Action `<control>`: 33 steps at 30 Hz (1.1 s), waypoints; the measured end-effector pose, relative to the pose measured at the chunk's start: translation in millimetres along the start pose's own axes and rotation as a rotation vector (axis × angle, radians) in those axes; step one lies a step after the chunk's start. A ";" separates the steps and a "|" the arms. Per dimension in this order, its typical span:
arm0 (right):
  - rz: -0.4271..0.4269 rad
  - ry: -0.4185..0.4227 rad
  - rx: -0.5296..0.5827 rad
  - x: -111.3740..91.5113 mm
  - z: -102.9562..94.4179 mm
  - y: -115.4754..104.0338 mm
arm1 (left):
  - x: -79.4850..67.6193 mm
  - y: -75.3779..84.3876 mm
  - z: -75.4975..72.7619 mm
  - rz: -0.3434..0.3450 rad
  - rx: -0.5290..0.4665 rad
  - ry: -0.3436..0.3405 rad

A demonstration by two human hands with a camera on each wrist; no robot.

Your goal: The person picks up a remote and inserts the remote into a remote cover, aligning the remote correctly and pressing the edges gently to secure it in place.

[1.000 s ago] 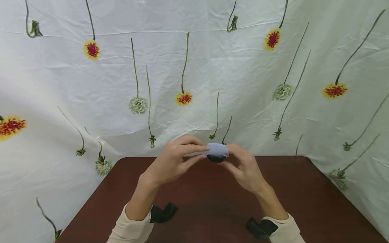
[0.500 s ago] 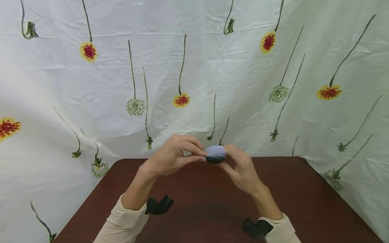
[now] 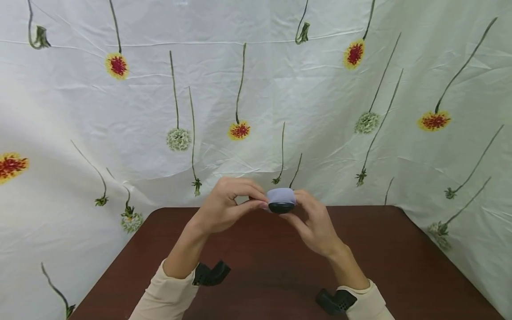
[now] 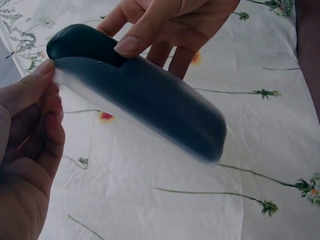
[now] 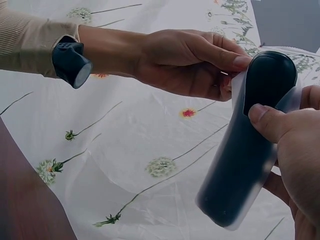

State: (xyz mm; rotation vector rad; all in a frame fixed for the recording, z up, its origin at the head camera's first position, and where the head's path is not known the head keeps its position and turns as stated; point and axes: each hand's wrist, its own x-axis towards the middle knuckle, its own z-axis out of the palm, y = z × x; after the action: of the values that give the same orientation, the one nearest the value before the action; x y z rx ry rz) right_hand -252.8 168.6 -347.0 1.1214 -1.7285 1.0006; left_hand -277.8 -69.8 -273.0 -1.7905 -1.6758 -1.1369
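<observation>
A long, dark, rounded case (image 3: 281,208) is held up above the far part of the table, inside a translucent frosted sleeve (image 3: 281,194). One end of the case (image 4: 82,42) sticks out bare from the sleeve's mouth; the rest lies under the film (image 5: 230,165). My left hand (image 3: 226,206) pinches the sleeve's edge near that bare end, thumb against fingertips. From the other side my right hand (image 3: 318,222) grips the case through the sleeve, its thumb (image 5: 265,120) at the sleeve's mouth and its fingers behind, partly hidden.
The brown table (image 3: 256,275) stretches beneath both hands. A white cloth printed with flowers (image 3: 256,98) hangs behind it and along both sides. Black devices (image 3: 212,273) sit at both wrists, over cream sleeve cuffs.
My left fingers, spread apart a second ago, have come together in a pinch at the sleeve's edge. My right hand keeps its grip. The head view has shifted slightly.
</observation>
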 end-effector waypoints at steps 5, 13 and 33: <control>-0.065 0.014 -0.074 0.9 -1.6 -1.0 | -1.9 2.9 5.0 -0.061 0.025 0.008; -0.153 0.003 -0.194 1.0 -3.2 1.0 | -4.1 6.8 10.5 -0.091 0.093 0.051; -0.086 0.052 -0.312 1.1 2.0 -4.7 | -11.4 2.1 37.0 0.142 0.493 0.274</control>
State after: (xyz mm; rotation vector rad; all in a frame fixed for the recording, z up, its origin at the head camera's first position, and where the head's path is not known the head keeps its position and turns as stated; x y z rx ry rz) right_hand -249.1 165.1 -345.8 0.9506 -1.7091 0.6736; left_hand -265.1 -48.3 -302.7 -1.3531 -1.4782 -0.7778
